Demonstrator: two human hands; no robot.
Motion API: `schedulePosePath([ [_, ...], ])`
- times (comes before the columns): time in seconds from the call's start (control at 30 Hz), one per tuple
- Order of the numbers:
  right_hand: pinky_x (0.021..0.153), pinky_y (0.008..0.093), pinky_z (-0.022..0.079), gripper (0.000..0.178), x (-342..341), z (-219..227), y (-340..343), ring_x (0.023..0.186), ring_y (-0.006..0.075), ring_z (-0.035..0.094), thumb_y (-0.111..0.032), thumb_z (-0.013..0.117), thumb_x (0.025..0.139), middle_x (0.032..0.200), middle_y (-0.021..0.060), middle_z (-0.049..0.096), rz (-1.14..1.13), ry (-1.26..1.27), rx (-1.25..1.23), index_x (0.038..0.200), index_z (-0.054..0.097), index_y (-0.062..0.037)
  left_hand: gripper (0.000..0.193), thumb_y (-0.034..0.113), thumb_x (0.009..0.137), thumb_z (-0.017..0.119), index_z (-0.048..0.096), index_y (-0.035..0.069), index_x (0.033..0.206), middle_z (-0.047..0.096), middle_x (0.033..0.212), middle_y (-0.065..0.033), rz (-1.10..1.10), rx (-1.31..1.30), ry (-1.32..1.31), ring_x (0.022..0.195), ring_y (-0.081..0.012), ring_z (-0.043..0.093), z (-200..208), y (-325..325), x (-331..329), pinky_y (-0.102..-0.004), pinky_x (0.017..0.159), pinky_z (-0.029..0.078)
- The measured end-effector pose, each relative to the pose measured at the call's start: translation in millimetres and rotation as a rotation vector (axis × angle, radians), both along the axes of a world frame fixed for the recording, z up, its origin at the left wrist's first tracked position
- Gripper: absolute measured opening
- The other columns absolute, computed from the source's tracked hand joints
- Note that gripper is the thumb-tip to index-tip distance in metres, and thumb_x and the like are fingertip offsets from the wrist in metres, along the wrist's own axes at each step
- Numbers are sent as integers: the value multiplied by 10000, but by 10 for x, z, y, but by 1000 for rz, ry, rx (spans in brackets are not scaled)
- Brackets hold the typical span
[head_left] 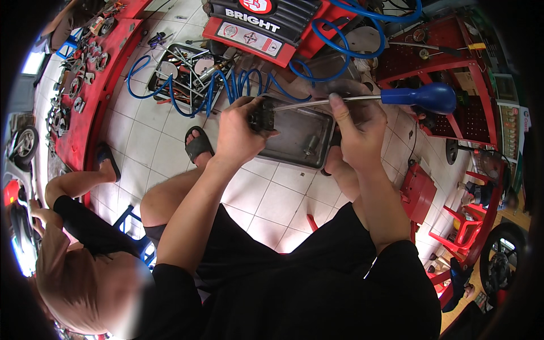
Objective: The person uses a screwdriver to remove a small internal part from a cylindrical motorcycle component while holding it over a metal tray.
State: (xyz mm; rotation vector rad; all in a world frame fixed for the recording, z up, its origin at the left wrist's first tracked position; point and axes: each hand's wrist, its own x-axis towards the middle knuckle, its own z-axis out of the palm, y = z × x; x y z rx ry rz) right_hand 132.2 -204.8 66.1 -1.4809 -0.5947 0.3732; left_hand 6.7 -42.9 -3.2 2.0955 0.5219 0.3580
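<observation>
Two hands: the left hand (241,133) and the right hand (361,127) are both raised above the tiled floor (260,201).
Left fingers: they are curled around a dark metal part (260,117); the hand covers much of it, so its exact form is difficult to recognise.
Right fingers: the thumb and the fingers pinch the thin shaft of a screwdriver (422,97), whose blue handle points to the right, outside the grip; these fingers are blurred.
Screwdriver tip: it reaches to the dark metal part; whether it enters, I cannot tell.
Grey tray (283,153): it lies below the hands and contains a small metal cylinder (310,144) near its right side; its upper portion is partly hidden.
Tool tray (156,76): it is crowded with silver rods and other tools, crossed by a coiled blue hose (170,106); single pieces are hard to separate.
Red bench (122,48): it carries many small metal parts.
Red-and-black machine (266,31): the upper edge cuts it off.
</observation>
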Motion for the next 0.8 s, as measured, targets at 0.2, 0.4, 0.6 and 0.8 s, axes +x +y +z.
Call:
schedulePosePath([
  [0.2, 766, 265, 549, 256, -58, 250, -14, 874, 164, 687, 10, 667, 898, 998, 122, 699, -40, -154, -242, 1140, 601, 64, 658, 92, 548, 911, 669, -29, 1147, 683, 1049, -152, 8, 26, -5, 928, -293, 701, -54, 8, -21, -342, 808, 552],
  [0.4, 786, 247, 521, 397, 51, -9, -25, 853, 132, 657, 56, 665, 880, 945, 91, 677, -21, 52, -31, 1262, 562, 25, 660, 82, 545, 910, 668, -25, 1149, 682, 1058, -152, 11, -5, 3, 934, -293, 699, -11, -8, -7, -341, 816, 550],
  [0.6, 810, 262, 522, 380, 27, 163, -25, 858, 134, 659, 37, 642, 900, 955, 101, 674, 5, -171, -261, 1270, 553, 40, 641, 81, 584, 869, 651, -18, 1179, 658, 1043, -168, -6, 7, -18, 891, -364, 670, -71, 7, -41, -402, 777, 528],
  [0.8, 800, 240, 519, 337, 87, 34, -27, 910, 130, 643, -1, 646, 917, 1049, 80, 673, 72, 37, 3, 1235, 554, 62, 647, 84, 583, 871, 650, -26, 1181, 660, 1049, -175, -4, -2, -29, 899, -366, 670, -71, 5, -24, -402, 784, 529],
])
